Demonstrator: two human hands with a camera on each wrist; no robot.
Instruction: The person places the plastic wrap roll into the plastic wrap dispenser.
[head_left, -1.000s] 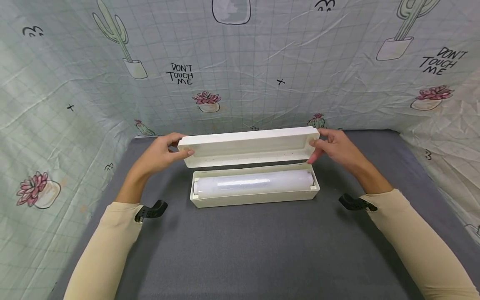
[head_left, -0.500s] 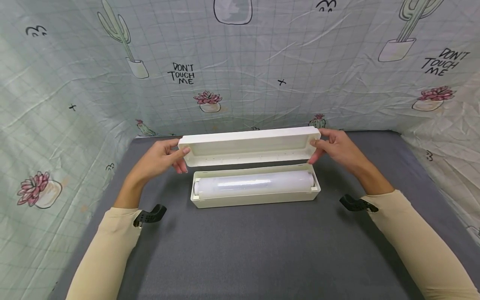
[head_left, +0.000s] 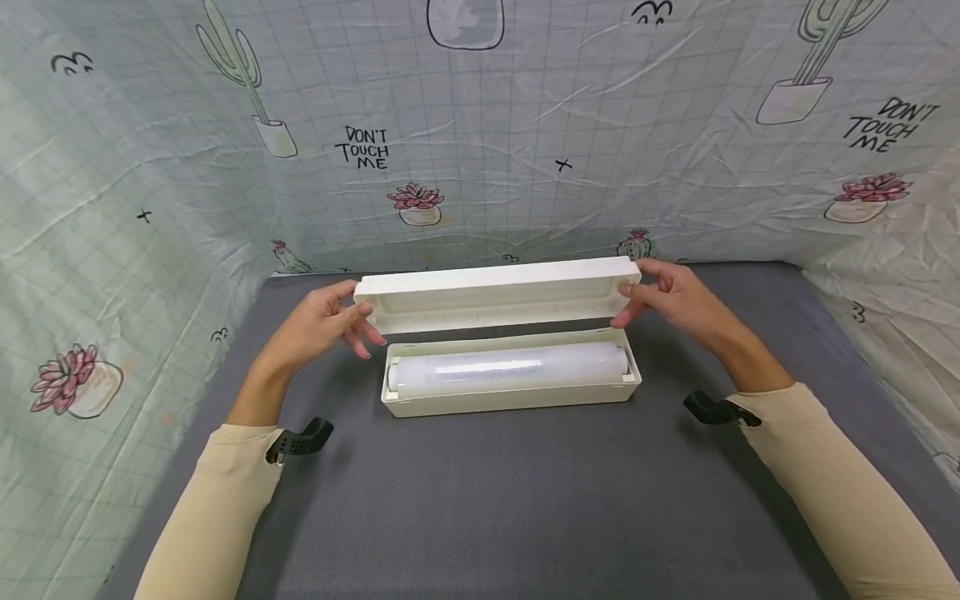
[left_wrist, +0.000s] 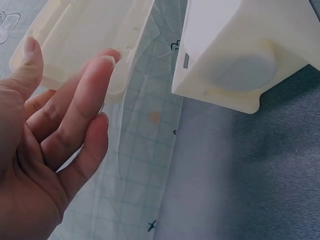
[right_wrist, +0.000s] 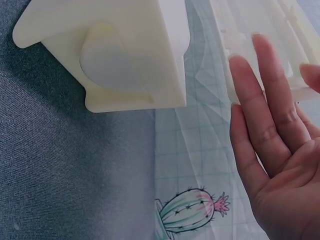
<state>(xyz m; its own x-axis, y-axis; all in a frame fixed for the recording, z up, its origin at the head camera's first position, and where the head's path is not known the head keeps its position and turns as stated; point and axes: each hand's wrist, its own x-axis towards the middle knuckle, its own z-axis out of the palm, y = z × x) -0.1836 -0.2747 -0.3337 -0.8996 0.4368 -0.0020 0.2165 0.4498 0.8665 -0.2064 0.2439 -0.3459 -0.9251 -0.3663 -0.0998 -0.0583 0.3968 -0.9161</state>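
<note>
While hands [head_left: 310, 323] [head_left: 678, 302] hold lid [head_left: 495, 293] — box [head_left: 510, 400] near, roll [head_left: 510, 367] inside

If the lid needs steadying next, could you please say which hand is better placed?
Probably the right hand: its thumb overlaps the lid more, while the left hand has its thumb only at the edge.

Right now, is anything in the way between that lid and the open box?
In the head view, no object shows between the lid and the box, but the left hand and right hand have fingers close to its far corners.
</note>
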